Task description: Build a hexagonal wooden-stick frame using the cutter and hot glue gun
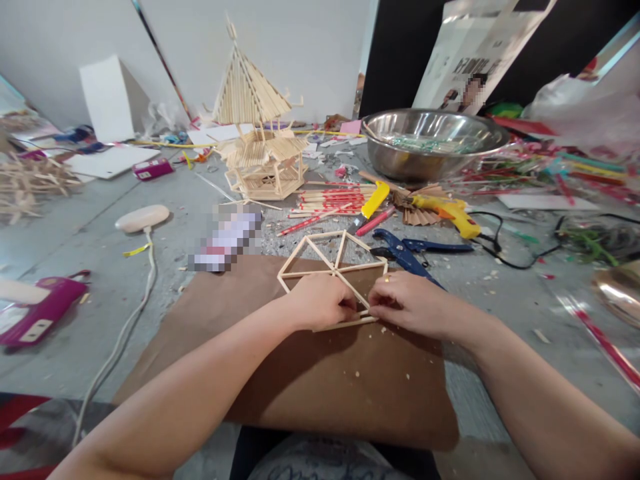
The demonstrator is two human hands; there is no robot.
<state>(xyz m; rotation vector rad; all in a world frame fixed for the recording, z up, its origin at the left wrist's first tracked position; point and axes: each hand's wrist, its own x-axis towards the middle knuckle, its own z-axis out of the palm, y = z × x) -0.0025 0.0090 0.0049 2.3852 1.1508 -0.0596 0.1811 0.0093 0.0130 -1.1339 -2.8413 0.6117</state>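
Observation:
A flat hexagonal frame of thin wooden sticks, with spokes meeting at its centre, lies on a brown paper sheet. My left hand lies over the frame's near side, its fingers curled and pressed together by the lower right spoke. At the right near corner my right hand pinches where the sticks meet. Its fingertips are close to those of the left hand. The hands partly cover the near edge, and any small piece between the left fingers is hidden.
Behind the frame stand a stick pavilion model, red-marked sticks, a yellow utility knife, blue cutters and a yellow glue gun. A steel bowl sits farther back. A phone and white cable lie left.

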